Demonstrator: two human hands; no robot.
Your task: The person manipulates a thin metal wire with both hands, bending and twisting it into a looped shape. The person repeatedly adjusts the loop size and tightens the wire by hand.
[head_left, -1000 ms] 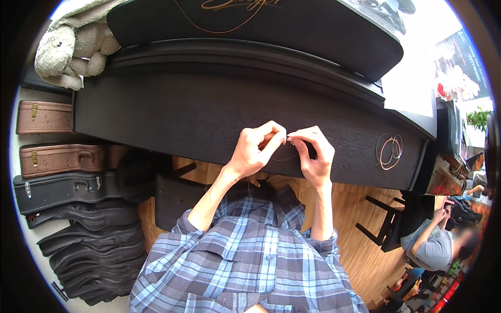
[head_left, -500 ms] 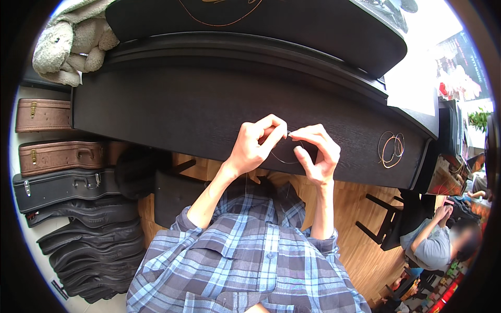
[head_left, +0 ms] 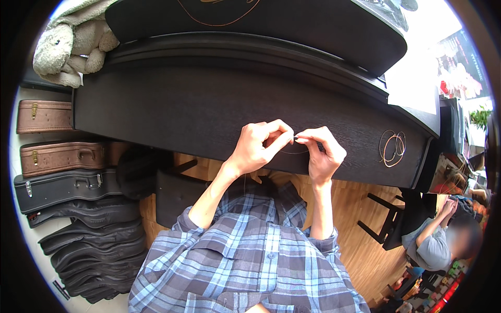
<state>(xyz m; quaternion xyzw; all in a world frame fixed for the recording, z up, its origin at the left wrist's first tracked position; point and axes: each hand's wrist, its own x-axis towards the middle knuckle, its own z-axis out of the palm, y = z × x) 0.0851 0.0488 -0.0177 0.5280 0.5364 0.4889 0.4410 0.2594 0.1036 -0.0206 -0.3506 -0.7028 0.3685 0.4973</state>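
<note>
Over the dark wooden piano-like lid (head_left: 198, 104), both my hands are raised close together at chest height. Thumb and fingers of my left hand (head_left: 258, 146) are pinched on a thin string (head_left: 293, 153). My right hand (head_left: 326, 154) pinches the same string just beside the left fingertips, and a small gap separates the two grips. Part of the string curves below the hands; its ends are hard to make out. To the right lies a loose coil of thin copper-coloured and silvery strings (head_left: 391, 148) on the lid.
Another copper-coloured string (head_left: 219, 25) lies on the raised black panel. Brown and black instrument cases (head_left: 62, 157) are stacked along the left, below a plush toy (head_left: 55, 49). A black stool (head_left: 383, 221) stands at right, near a seated person (head_left: 430, 245).
My right hand has shifted slightly right and down, its fingers more tightly pinched. The left fingertips have moved a little right. The loop of string between the hands looks shallower.
</note>
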